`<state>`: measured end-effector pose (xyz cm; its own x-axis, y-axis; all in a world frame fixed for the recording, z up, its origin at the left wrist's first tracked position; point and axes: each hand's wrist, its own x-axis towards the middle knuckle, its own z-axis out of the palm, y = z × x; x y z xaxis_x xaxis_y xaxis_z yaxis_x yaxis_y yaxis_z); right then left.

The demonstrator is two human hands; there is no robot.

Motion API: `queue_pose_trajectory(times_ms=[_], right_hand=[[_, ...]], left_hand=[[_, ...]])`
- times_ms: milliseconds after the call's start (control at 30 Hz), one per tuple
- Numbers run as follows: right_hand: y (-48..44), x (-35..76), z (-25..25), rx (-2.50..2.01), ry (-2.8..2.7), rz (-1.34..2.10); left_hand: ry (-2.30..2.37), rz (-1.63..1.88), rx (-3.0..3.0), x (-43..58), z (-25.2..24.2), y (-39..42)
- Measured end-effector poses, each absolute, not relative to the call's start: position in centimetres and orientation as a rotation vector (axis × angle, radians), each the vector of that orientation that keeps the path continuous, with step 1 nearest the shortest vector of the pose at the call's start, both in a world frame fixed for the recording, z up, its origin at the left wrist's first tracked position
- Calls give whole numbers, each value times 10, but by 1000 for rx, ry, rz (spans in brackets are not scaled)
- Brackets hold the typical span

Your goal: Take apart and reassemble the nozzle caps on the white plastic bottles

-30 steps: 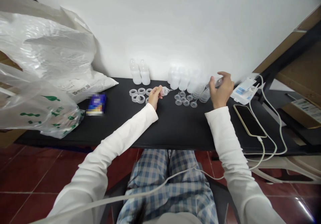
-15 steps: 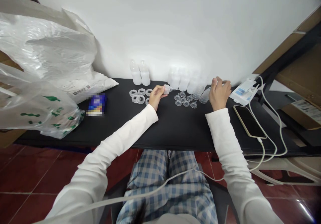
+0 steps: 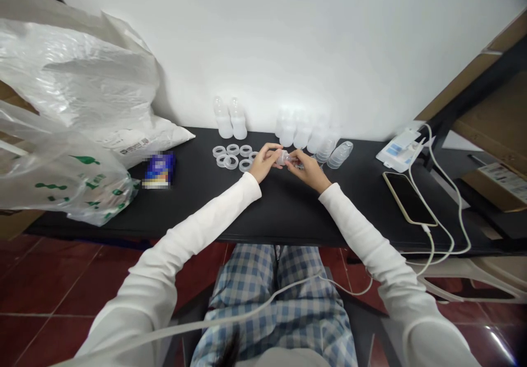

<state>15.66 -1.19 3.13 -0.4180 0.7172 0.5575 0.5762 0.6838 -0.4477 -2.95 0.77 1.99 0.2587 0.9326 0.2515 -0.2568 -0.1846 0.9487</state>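
Observation:
My left hand point(image 3: 265, 164) is closed around a translucent bottle collar ring point(image 3: 283, 157) above the table. From the right, my right hand point(image 3: 309, 170) pinches the clear baby bottle nipple point(image 3: 289, 158) that pokes out of this ring; the fingers partly cover it. Left of my hands lie several loose white collar rings point(image 3: 231, 162). Loose clear nipples lie under and behind my right hand, mostly hidden by it. White bottle bodies point(image 3: 302, 133) stand by the wall, with stacked clear caps point(image 3: 340, 155) to their right. Two capped baby bottles point(image 3: 237, 120) stand farther left.
On the left are large plastic bags point(image 3: 78, 76) and a blurred blue packet point(image 3: 160, 169). A phone point(image 3: 409, 198) with a charging cable lies at right, before a white box point(image 3: 397, 152). The black table point(image 3: 284, 219) ends at my lap; a cable crosses my legs.
My right hand has come left from the clear caps to the nipple in the ring. My left hand has shifted slightly right, bringing the ring nearer.

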Motion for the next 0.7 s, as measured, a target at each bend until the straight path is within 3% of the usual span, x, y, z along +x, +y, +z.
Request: queue_pose_trajectory(times_ms=[333,700], right_hand=[[-13,167,40,-927,-2305,-55],[-12,204,63,-1234,-2222,-38]], left_hand=[[1076,1199,1405,-32,23,6],[1041,1532,1957,-85,16,29]])
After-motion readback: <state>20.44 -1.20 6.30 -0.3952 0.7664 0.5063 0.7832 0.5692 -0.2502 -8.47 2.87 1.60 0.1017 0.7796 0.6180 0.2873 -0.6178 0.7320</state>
